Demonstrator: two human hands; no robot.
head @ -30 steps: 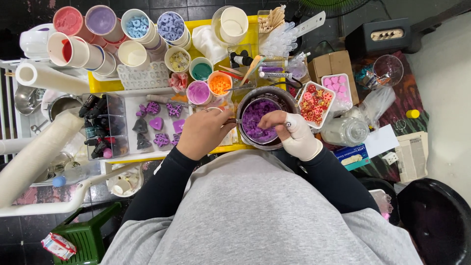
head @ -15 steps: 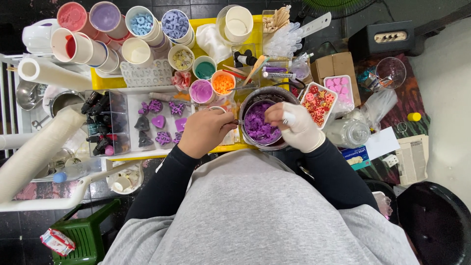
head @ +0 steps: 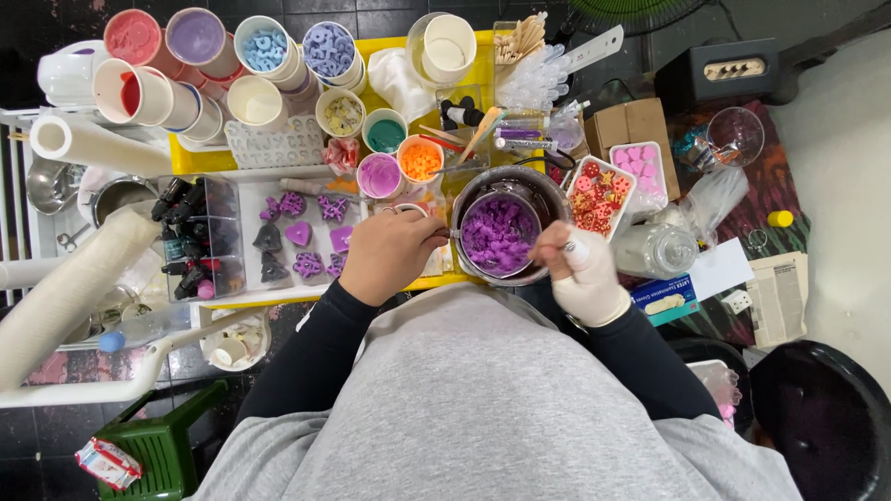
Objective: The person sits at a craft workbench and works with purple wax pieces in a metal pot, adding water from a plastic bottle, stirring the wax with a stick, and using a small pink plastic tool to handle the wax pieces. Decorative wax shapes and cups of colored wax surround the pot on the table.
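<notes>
**A:** Start nearest the body. What are the two hands doing?

**B:** The right hand (head: 583,269), in a pale glove, sits at the near right rim of the metal pot (head: 502,234). Its fingers are pinched together on a thin stirring tool whose tip reaches left into the pot. The left hand (head: 392,252) is bare and curled shut against the pot's left side, apparently on its handle, though the knuckles hide the grip itself.

**A:** So where does the pot lie from each?

**B:** Between them, touching both: just left of the gloved fingers, just right of the bare ones. The purple chunks (head: 499,232) inside fill most of its bottom. The tool's long axis runs roughly right to left, slanting slightly away from the body.

**A:** Which hand is nearer the contents?

**B:** The right; its tool is over the chunks. The left only meets the outside wall.

**A:** And farther out?

**B:** Left of the bare hand, a clear tray of purple moulded shapes (head: 299,234). Beyond the pot, small cups of purple (head: 379,175) and orange (head: 420,160) colour on the yellow tray (head: 200,161). To the right, a white dish of red pieces (head: 599,193).
</notes>
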